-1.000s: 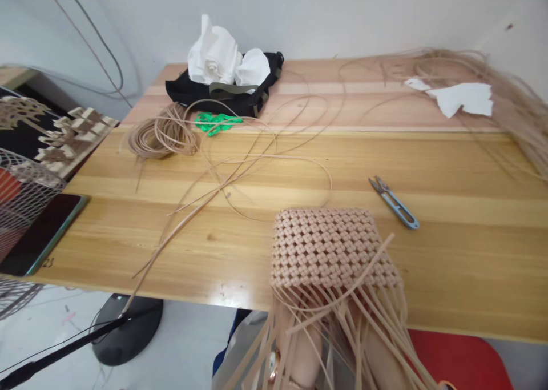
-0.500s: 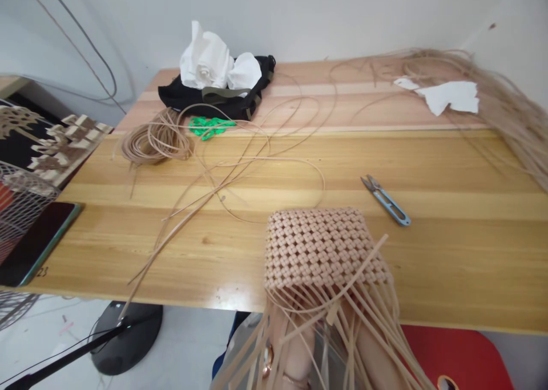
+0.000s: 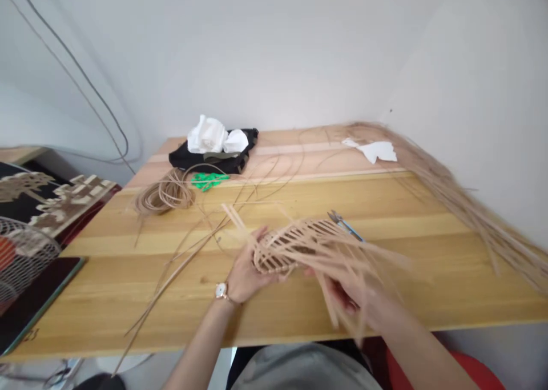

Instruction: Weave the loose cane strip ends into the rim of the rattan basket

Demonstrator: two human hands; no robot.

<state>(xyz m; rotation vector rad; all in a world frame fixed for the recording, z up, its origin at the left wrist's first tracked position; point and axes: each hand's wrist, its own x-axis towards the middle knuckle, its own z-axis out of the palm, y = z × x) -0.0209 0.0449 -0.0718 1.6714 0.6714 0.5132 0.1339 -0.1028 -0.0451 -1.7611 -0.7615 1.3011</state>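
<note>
Shifted since the earlier frame: woven piece [image 3: 278, 250], turned so its loose strands point mostly right; both hands now visible. Table [image 3: 103, 310], wooden, bears the lot. Long strand bundle [image 3: 464, 200], along the right side. Black bag [image 3: 182, 159], at the back, white cloth [image 3: 205, 136] on top. Woven piece, over the table's middle. Strand coil [image 3: 165, 193], before the bag. Left hand [image 3: 248, 273], clamped on the piece's left end; right hand [image 3: 346, 296], apart from it, blurred among strands, grip cannot be told. Snips [image 3: 351, 230], just behind the piece, partly covered. Wristwatch [image 3: 221, 290], left wrist.
</note>
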